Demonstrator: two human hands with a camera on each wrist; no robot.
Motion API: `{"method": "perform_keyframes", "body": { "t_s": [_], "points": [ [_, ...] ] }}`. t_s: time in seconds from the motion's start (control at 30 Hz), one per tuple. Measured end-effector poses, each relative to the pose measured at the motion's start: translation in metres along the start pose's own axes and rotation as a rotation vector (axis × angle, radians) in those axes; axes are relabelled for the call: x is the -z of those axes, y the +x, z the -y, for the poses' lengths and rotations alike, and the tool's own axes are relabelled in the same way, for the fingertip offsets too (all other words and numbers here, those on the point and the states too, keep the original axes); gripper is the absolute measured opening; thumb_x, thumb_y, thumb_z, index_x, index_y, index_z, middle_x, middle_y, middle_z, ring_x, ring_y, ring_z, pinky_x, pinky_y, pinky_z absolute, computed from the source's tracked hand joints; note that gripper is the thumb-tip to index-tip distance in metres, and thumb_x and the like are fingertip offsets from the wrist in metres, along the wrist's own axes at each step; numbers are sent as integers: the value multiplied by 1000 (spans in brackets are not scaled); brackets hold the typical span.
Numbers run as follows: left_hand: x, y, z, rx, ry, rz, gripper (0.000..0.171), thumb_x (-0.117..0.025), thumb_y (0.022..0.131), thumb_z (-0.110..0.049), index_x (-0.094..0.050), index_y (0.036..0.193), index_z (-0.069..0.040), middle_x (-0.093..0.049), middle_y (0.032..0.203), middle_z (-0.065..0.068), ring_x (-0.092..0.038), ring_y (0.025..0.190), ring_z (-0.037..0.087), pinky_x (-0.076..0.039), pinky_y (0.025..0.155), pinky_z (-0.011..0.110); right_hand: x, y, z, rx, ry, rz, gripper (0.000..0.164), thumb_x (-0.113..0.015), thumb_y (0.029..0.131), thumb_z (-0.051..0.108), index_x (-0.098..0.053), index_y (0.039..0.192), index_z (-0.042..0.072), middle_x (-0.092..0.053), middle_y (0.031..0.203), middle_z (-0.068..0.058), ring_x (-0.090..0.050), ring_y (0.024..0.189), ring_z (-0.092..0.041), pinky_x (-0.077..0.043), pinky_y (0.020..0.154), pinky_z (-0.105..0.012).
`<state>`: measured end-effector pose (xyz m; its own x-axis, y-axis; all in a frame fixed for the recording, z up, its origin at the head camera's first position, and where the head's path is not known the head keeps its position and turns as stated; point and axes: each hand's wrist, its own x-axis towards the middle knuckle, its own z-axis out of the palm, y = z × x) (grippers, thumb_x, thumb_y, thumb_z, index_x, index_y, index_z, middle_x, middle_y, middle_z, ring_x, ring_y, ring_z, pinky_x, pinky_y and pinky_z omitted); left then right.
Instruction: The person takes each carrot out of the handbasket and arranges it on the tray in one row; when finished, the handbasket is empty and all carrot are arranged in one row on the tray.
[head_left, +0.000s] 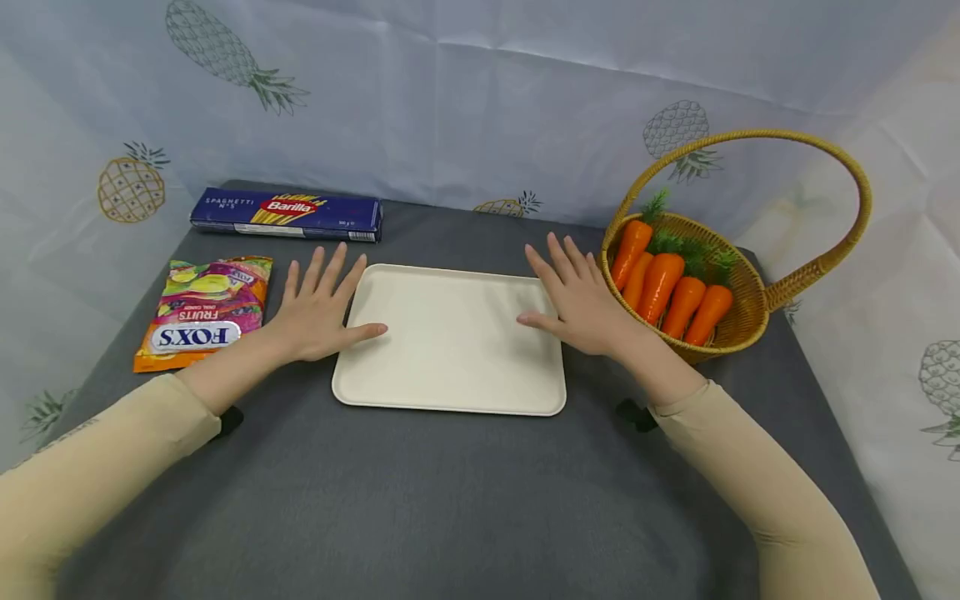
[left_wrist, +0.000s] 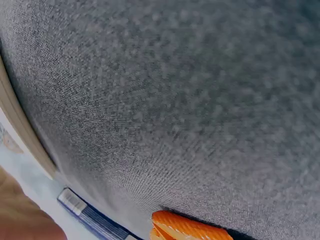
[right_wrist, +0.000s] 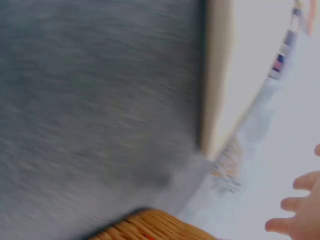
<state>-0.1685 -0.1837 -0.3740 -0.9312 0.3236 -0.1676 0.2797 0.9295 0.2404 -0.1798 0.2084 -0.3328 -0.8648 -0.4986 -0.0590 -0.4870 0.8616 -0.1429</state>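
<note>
A cream rectangular tray [head_left: 450, 342] lies flat in the middle of the dark table in the head view. My left hand [head_left: 315, 312] is over its left edge, fingers spread and straight, thumb above the tray. Over the right edge is my right hand [head_left: 577, 304], its fingers likewise spread and nothing in them. Left of the left hand lies a Fox's candy bag [head_left: 206, 308]. Beyond it is a blue Barilla spaghetti box [head_left: 288, 215]. Beside the right hand stands a wicker basket [head_left: 750, 329] with several orange carrots [head_left: 662, 287]. Whether either hand touches the tray, I cannot tell.
The basket's tall handle [head_left: 858, 208] arches up and out to the right. A pale curtain [head_left: 480, 108] with pineapple prints hangs behind and beside the grey table [head_left: 450, 500]. In the right wrist view the tray's edge [right_wrist: 215, 100] and the basket's rim [right_wrist: 155, 227] appear blurred.
</note>
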Motion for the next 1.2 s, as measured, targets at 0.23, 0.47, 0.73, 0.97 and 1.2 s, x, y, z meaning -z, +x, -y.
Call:
{"method": "perform_keyframes", "body": {
  "t_s": [0.23, 0.47, 0.73, 0.97, 1.2],
  "points": [
    [3, 4, 7, -97, -126, 129, 120, -64, 82, -69, 8, 160, -12, 13, 167, 18, 8, 153, 47, 3, 119, 71, 44, -9, -23, -95, 137, -186, 76, -54, 99, 45, -21, 158, 11, -15, 165, -20, -19, 151, -44, -23, 119, -65],
    [-1, 7, 19, -212, -224, 206, 142, -88, 60, -58, 2, 160, -12, 12, 166, 22, 7, 151, 53, -8, 112, 80, 70, -27, -61, -266, 323, -239, 60, -52, 101, 40, -40, 146, 1, -34, 151, -26, -37, 136, -45, -33, 110, -63],
    [-1, 6, 22, -256, -214, 244, 145, -90, 56, -58, 1, 160, -13, 14, 166, 23, 5, 151, 54, -10, 111, 80, 78, -38, -108, -447, 458, -157, 66, -47, 101, 46, -36, 147, 0, -34, 154, -27, -40, 131, -48, -40, 98, -63],
    [2, 1, 26, -255, -232, 272, 146, -91, 56, -55, 2, 160, -11, 14, 166, 21, 4, 151, 54, -9, 112, 79, 78, -36, -135, -545, 589, -46, 78, -43, 100, 52, -24, 152, -2, -25, 157, -32, -37, 134, -49, -38, 106, -63],
    [4, 0, 31, -259, -237, 300, 152, -92, 55, -55, 6, 158, -3, 14, 167, 19, 4, 152, 52, -5, 116, 75, 74, -38, -148, -599, 701, 23, 80, -41, 101, 52, -15, 156, -1, -19, 160, -30, -32, 140, -48, -35, 114, -60]
  ]
}}
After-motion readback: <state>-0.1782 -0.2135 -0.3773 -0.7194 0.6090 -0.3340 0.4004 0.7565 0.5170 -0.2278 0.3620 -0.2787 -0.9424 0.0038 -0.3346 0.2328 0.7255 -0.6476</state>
